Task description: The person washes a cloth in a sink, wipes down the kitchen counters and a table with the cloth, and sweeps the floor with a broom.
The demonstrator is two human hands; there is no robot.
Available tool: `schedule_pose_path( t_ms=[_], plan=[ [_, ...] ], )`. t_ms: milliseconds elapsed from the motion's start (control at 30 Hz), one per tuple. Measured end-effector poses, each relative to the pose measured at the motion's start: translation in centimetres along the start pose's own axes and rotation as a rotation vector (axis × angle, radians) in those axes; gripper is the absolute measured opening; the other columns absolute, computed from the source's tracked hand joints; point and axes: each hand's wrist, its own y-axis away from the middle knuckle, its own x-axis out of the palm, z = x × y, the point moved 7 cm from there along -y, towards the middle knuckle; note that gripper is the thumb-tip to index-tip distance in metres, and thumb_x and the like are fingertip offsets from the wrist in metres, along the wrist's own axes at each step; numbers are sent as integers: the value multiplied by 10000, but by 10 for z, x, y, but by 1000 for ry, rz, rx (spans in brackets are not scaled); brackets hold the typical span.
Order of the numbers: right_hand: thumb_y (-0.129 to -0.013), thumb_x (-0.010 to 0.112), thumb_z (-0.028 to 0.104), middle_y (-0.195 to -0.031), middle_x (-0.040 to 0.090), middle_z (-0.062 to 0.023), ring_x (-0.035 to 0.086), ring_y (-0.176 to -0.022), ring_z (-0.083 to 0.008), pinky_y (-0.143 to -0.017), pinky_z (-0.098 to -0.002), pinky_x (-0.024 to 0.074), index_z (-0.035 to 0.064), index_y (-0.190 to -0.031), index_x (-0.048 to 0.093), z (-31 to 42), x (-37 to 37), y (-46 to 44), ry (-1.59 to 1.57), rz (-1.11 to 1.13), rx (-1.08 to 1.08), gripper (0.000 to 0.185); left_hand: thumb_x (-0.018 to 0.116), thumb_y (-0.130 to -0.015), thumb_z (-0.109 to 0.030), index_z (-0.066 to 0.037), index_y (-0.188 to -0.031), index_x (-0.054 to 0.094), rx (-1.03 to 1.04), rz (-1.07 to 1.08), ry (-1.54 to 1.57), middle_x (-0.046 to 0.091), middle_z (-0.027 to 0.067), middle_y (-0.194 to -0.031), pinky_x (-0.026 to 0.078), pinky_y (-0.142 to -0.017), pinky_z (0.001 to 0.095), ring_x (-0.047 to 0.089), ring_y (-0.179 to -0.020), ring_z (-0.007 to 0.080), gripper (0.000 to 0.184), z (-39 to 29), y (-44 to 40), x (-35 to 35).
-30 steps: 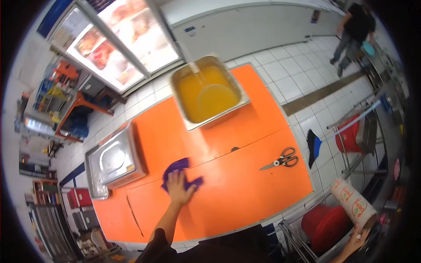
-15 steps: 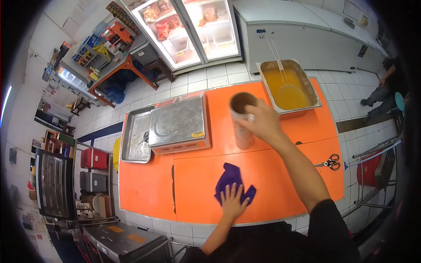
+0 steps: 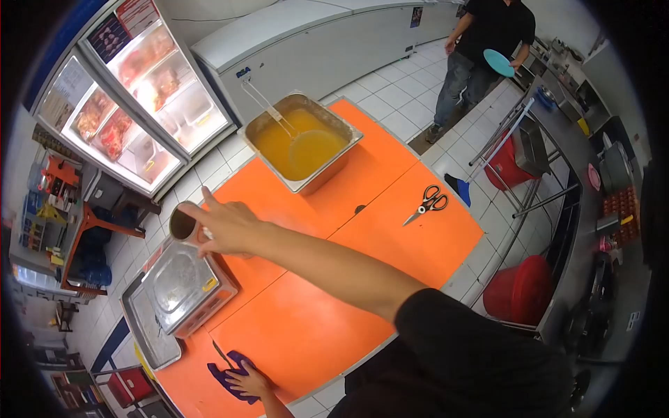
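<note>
A purple cloth [image 3: 226,380] lies crumpled near the front of the orange table, and my left hand [image 3: 252,383] rests on it with fingers spread. My right hand [image 3: 233,226] reaches to the far side of the table, beside an upright cylindrical container [image 3: 182,224] with a dark opening. Its fingers are spread, one of them over the container's rim, and whether it still touches is unclear. Most of the container's body is hidden by the hand and a metal-topped scale [image 3: 185,282], which stands close to it.
A metal pan [image 3: 296,184] of yellow liquid with a wire strainer [image 3: 313,150] stands at the table's far right. Scissors [image 3: 426,205] lie on the right side. A shallow metal tray [image 3: 164,359] sits left of the scale. A person [image 3: 481,56] holding a turquoise plate [image 3: 499,63] stands beyond.
My view has turned right. The container has moved left, next to the scale, and my right hand's fingers have spread. My left hand and the cloth have slid left along the table.
</note>
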Motion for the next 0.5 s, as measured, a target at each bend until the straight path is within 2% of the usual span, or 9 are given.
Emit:
schedule_pose_path(
  t_ms=[67,100,167,200,233,267,367,467,500],
  plan=[
    [-802,728,412,-1433,473,-123,617,-1134,-296,-926,-442,504,199,-1377,506,-37,-41,54,-177,-33,-35,652,330,-945,-679,-120,-1554,209,-107,-23,-11,173,112,-1621,125,-1151,601,122,-1479,408,834,-10,9,9],
    [-851,689,317,-1393,528,-65,608,-1146,-266,-930,-411,508,194,-1358,529,-70,-67,96,-224,69,163,546,330,-945,-679,-120,-1554,209,-114,-21,-18,173,112,-1621,125,-1151,601,122,-1479,408,834,-23,19,17],
    [-836,570,105,-1287,611,-77,623,-1113,-268,-861,-355,533,167,-1307,592,-216,-62,202,125,-57,92,476,341,-966,-630,-100,-1546,224,35,-67,-15,192,122,-1614,150,-1144,600,148,-1471,413,794,-68,48,27],
    [-810,524,-15,-1365,565,-81,616,-1146,-246,-855,-370,535,188,-1349,552,-255,-90,243,232,219,502,576,362,-974,-591,-91,-1542,231,127,-64,-20,194,137,-1611,151,-1142,601,162,-1463,422,768,-100,67,28],
    [-801,540,-3,-1482,450,-73,610,-1161,-247,-835,-407,539,240,-1389,505,-316,-94,291,575,351,545,637,382,-982,-552,-81,-1539,239,219,-59,-33,197,152,-1607,152,-1139,603,177,-1456,431,743,-134,88,28],
    [-803,567,44,-1575,294,-87,635,-1117,-279,-798,-448,542,268,-1405,475,-375,-100,347,553,390,681,649,409,-977,-520,-74,-1538,236,319,-48,-6,196,170,-1603,137,-1142,601,171,-1454,437,737,-167,107,31],
    [-805,590,92,-1527,339,-112,675,-1005,-319,-767,-472,544,239,-1312,538,-413,-135,378,538,431,653,531,462,-959,-454,-44,-1537,221,685,68,44,187,211,-1596,55,-1158,587,107,-1468,442,748,-286,190,36],
    [-815,601,144,-1250,507,-128,690,-844,-337,-720,-485,550,146,-1121,570,-447,-147,386,597,362,592,307,504,-938,-411,-13,-1520,252,1041,157,151,188,206,-1596,-17,-1166,583,48,-1484,426,748,-392,310,55],
    [-815,601,144,-1250,507,-128,690,-844,-337,-720,-485,550,146,-1121,570,-451,-147,395,573,376,593,307,514,-932,-399,-20,-1518,265,1138,180,125,192,203,-1595,1,-1166,592,71,-1483,424,740,-422,349,66]
  ],
)
